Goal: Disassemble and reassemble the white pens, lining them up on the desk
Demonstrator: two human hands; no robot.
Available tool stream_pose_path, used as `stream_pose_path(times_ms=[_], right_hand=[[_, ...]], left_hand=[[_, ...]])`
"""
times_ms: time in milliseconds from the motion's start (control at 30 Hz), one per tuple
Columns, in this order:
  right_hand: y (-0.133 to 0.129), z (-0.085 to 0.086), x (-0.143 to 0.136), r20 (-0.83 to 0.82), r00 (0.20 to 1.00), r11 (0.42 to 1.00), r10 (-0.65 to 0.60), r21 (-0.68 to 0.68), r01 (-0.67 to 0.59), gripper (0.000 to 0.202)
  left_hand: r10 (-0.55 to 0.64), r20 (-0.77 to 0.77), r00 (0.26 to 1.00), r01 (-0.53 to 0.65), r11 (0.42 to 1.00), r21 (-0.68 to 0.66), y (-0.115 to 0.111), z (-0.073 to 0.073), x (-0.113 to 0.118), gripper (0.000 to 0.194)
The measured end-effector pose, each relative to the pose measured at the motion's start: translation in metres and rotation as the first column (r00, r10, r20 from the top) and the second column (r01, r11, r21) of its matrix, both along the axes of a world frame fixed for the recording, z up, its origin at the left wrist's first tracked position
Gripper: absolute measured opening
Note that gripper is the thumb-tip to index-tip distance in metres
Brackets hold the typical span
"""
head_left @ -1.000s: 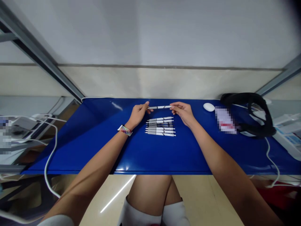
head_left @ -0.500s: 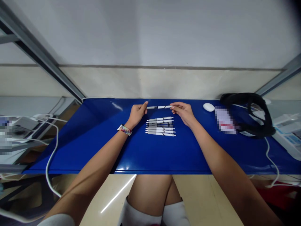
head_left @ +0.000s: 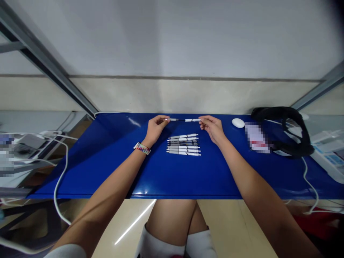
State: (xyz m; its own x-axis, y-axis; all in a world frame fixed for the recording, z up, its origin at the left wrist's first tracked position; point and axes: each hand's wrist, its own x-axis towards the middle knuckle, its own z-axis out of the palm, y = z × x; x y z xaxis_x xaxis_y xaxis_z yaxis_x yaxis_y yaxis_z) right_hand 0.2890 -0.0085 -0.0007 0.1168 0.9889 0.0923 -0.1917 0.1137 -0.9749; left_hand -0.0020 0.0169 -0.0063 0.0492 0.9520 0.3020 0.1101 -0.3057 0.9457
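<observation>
Near the back of the blue table, my left hand (head_left: 157, 126) pinches the grey front part (head_left: 173, 119) of a pen. My right hand (head_left: 212, 126) pinches the white barrel (head_left: 191, 120) by its far end. The two parts are pulled apart in line, and a thin dark refill (head_left: 181, 120) shows between them. Closer to me, several white-and-grey pens (head_left: 183, 145) lie side by side in a row, tips to the left; one or more in the middle look darker. Neither hand touches the row.
To the right are a white mouse-like oval object (head_left: 238, 123), a blurred-out packet (head_left: 257, 137) and a black headset-like strap (head_left: 303, 129). A white cable (head_left: 62, 175) hangs past the table's left side. Grey metal posts (head_left: 53, 64) rise at both sides, and a wall stands behind.
My right hand has moved slightly right with the white barrel, widening the gap in the pen so more of the dark refill shows. My left hand has shifted a little left.
</observation>
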Motion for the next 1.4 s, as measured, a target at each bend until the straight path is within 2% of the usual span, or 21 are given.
stream_pose_path(times_ms=[167, 367, 633, 933, 1100, 1400], right_hand=[[0.0021, -0.001, 0.0029, -0.017, 0.999, 0.999, -0.043, -0.007, 0.043, 0.029], [0.0023, 0.0007, 0.0047, -0.021, 0.998, 0.998, -0.061, -0.017, 0.061, 0.026], [0.0031, -0.0009, 0.0056, -0.013, 0.997, 0.997, -0.074, -0.014, 0.074, 0.026], [0.0035, 0.0019, 0.0075, -0.016, 0.995, 0.995, -0.095, -0.016, 0.095, 0.025], [0.003, 0.0035, 0.008, -0.05, 0.992, 0.993, -0.117, -0.027, 0.115, 0.021], [0.0034, 0.0052, 0.01, -0.053, 0.988, 0.989, -0.146, -0.037, 0.144, 0.02]], left_hand=[[0.012, -0.003, 1.0, -0.012, 1.0, 0.007, 0.0029, -0.0022, -0.0017, 0.035], [0.032, -0.058, 0.998, -0.031, 0.999, 0.017, 0.0039, -0.0023, -0.0028, 0.047], [0.058, -0.063, 0.996, -0.058, 0.998, 0.002, 0.0027, -0.0014, -0.0015, 0.05], [0.065, -0.027, 0.998, -0.065, 0.998, -0.007, 0.0045, -0.0023, -0.003, 0.044], [0.053, 0.034, 0.998, -0.052, 0.998, -0.04, 0.0038, -0.0016, -0.0019, 0.032], [0.046, 0.053, 0.998, -0.044, 0.998, -0.035, 0.0029, -0.0015, -0.0012, 0.033]])
